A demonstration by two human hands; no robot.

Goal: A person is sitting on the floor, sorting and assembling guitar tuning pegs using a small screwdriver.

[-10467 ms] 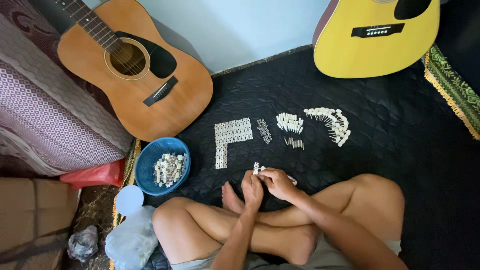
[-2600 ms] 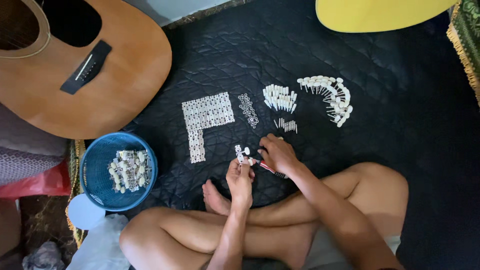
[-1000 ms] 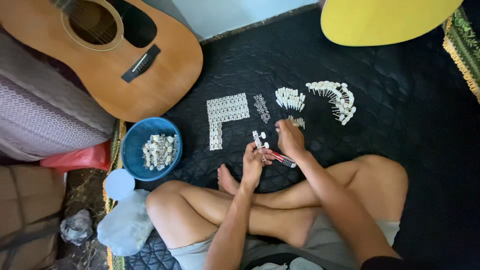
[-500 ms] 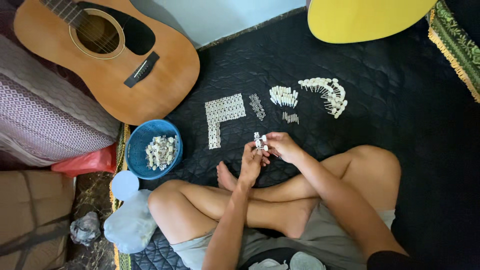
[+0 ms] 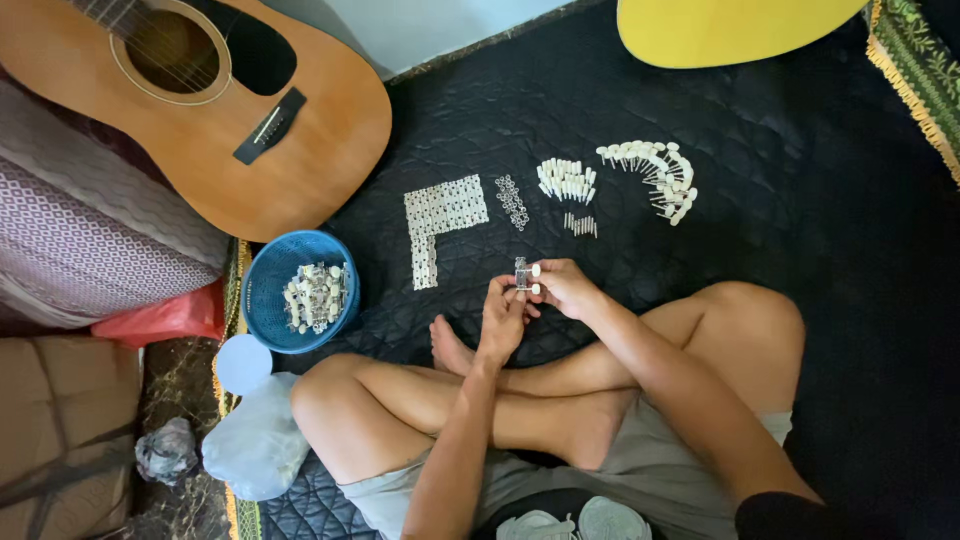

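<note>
I sit cross-legged on a black quilted mat (image 5: 800, 230). My left hand (image 5: 503, 315) and my right hand (image 5: 562, 287) meet in front of my shins, both pinching one small metal tuning peg part with white knobs (image 5: 524, 272). Beyond them on the mat lie an L-shaped array of small plates (image 5: 438, 222), a short row of tiny rings (image 5: 513, 201), a cluster of white pegs (image 5: 566, 180), a few small screws (image 5: 581, 225) and a curved row of white-knobbed pegs (image 5: 655, 172).
A blue bowl (image 5: 268, 278) with finished tuner parts stands left of my knee. A brown acoustic guitar (image 5: 220, 110) lies at the upper left, a yellow guitar body (image 5: 720, 28) at the top. A plastic bag (image 5: 255, 445), a round white lid (image 5: 243, 363) and red plastic (image 5: 160, 318) lie lower left.
My right hand reached out toward the screws a second ago and has come back to my left hand. Both hands now hold the small part together. The camera shifted slightly.
</note>
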